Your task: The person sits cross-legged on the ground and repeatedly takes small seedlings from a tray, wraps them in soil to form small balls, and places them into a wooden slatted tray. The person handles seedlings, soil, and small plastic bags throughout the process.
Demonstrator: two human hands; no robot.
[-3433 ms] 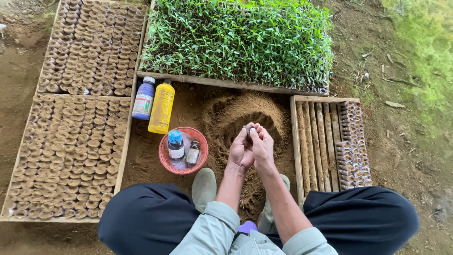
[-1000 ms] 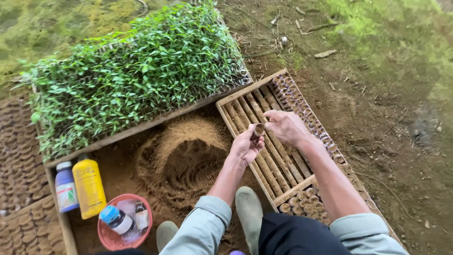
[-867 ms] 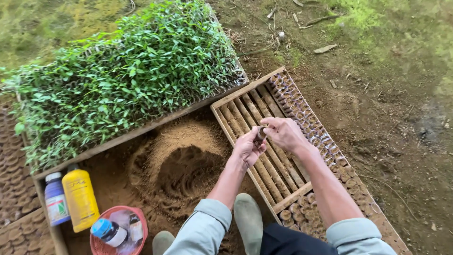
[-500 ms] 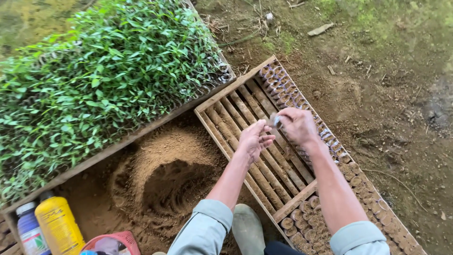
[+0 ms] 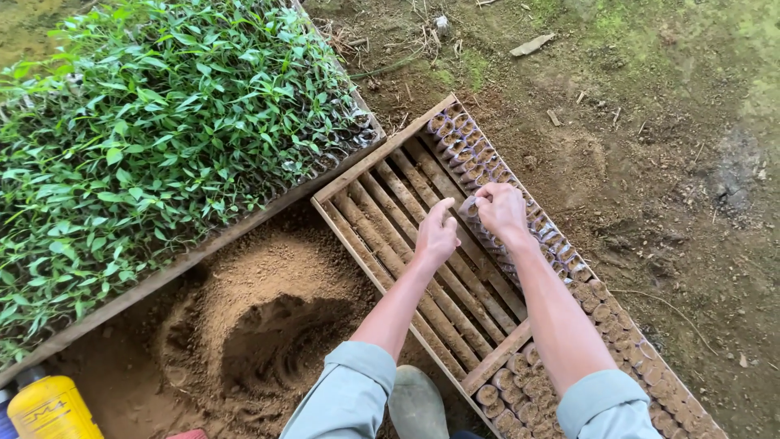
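Note:
Both my hands hover over a long wooden crate [image 5: 375, 160] with bamboo slats on its floor. My right hand [image 5: 501, 210] pinches a small soil-filled seedling pot [image 5: 469, 208] and sets it against the row of like pots [image 5: 528, 211] lining the crate's right side. My left hand [image 5: 436, 236] is beside it, fingers partly curled, fingertips touching or almost touching the same pot. More filled pots [image 5: 520, 398] sit at the crate's near end.
A mound of brown soil [image 5: 260, 317] with a hollow lies left of the crate. A wooden tray of green seedlings [image 5: 154, 138] fills the upper left. A yellow bottle [image 5: 49, 410] stands at the bottom left. My grey boot [image 5: 416, 402] rests below; bare dirt lies right.
My hands carried the small pot from above the soil mound rightward over the slatted crate and lowered it to the pot row. The view swung right, and the red bowl left the frame.

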